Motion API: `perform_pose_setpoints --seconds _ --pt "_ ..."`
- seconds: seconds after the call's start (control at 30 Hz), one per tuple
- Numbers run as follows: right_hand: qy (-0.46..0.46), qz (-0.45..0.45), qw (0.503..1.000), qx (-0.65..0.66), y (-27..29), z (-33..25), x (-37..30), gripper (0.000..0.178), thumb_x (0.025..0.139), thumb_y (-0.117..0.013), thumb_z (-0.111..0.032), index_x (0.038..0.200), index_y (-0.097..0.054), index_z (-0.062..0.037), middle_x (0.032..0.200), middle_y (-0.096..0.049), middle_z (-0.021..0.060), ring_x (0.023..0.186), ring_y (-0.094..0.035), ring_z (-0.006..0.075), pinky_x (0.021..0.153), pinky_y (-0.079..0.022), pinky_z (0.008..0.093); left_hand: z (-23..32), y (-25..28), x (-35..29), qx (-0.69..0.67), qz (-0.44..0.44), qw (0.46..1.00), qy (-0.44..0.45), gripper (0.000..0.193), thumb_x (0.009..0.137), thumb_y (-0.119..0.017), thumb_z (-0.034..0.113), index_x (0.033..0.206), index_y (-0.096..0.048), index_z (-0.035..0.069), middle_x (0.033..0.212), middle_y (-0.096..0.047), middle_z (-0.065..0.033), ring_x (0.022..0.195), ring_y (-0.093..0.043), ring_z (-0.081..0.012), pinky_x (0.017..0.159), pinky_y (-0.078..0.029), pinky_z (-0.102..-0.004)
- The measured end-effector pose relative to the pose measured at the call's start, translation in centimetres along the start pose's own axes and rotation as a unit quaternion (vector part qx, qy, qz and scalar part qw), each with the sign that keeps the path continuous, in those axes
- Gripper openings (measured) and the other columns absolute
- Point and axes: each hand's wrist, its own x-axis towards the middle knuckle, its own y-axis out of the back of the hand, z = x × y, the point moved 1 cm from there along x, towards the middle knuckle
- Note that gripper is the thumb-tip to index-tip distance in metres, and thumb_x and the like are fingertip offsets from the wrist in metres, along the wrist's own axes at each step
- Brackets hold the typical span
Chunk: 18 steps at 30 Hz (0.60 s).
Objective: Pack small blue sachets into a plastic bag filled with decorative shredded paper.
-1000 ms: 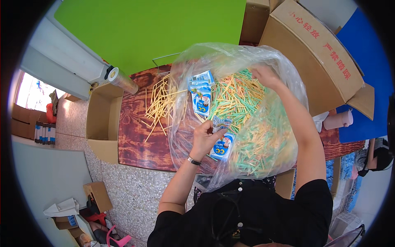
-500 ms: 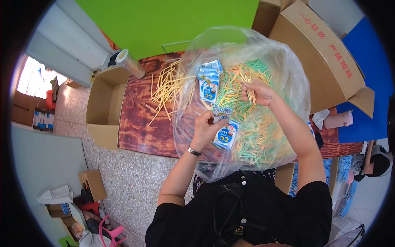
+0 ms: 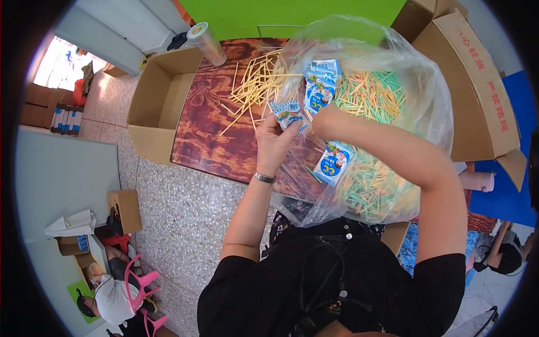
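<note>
My left hand [image 3: 273, 137] pinches a small blue-and-white packet [image 3: 288, 114], lifted above the near-left side of a big clear plastic bag [image 3: 429, 95]. Up against that packet is my right hand [image 3: 327, 122], seen from behind and curled closed; its fingertips and whatever they hold are hidden. Thin green, orange and yellow sticks [image 3: 373, 95] lie heaped in the spread bag. Behind the hands, several more blue-and-white packets [image 3: 320, 90] are stacked. Another packet [image 3: 334, 163] lies nearer me, below my right wrist.
Long yellow sticks [image 3: 258, 78] lie loose on the red-brown wooden table [image 3: 210, 132]. An open cardboard box [image 3: 160, 101] adjoins its left end, beside a clear cylinder [image 3: 208, 45]. A large carton [image 3: 471, 84] stands right. A person sits by a pink chair [image 3: 140, 281] at lower left.
My left hand has raised a packet up and leftward. My right hand, holding a bunch of sticks before, has come across to that packet. The view has shifted too.
</note>
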Motion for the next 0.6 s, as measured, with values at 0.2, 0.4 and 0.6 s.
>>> perform_pose_setpoints --seconds 0.2,0.4,0.6 --pt "-0.173 -0.065 0.979 0.081 0.5 -3.7 2.5 0.053 0.07 -0.077 -0.026 0.119 -0.064 -0.0136 0.097 -0.069 0.0033 0.085 -0.069 0.021 0.059 -0.058 0.041 -0.2 0.5 0.1 0.068 0.003 0.997 -0.019 0.022 0.082 -0.071 -0.001 0.104 -0.065 0.0 0.085 -0.067 -0.0013 0.072 -0.061 -0.0057 0.062 -0.051 -0.0207" --pt "-0.137 0.041 0.99 -0.019 0.3 -5.5 0.8 0.031 0.079 -0.07 -0.027 0.108 -0.071 -0.0159 0.095 -0.07 -0.0025 0.083 -0.068 0.017 0.055 -0.056 0.0372 -0.9 0.8 -0.5 0.135 0.017 0.991 -0.011 0.015 0.079 -0.074 0.003 0.093 -0.067 0.002 0.08 -0.066 -0.0015 0.068 -0.059 -0.0049 0.058 -0.047 -0.0219" --pt "-0.172 0.139 0.969 0.108 -3.2 -2.3 -0.1 0.018 0.086 -0.059 -0.019 0.098 -0.071 -0.0123 0.09 -0.07 0.0102 0.079 -0.069 0.0257 0.061 -0.056 0.0376 -2.0 0.1 -0.1 0.22 -0.007 0.968 -0.121 0.02 0.075 -0.077 0.005 0.091 -0.066 0.003 0.079 -0.062 -0.0063 0.062 -0.059 -0.0146 0.057 -0.047 -0.0272"
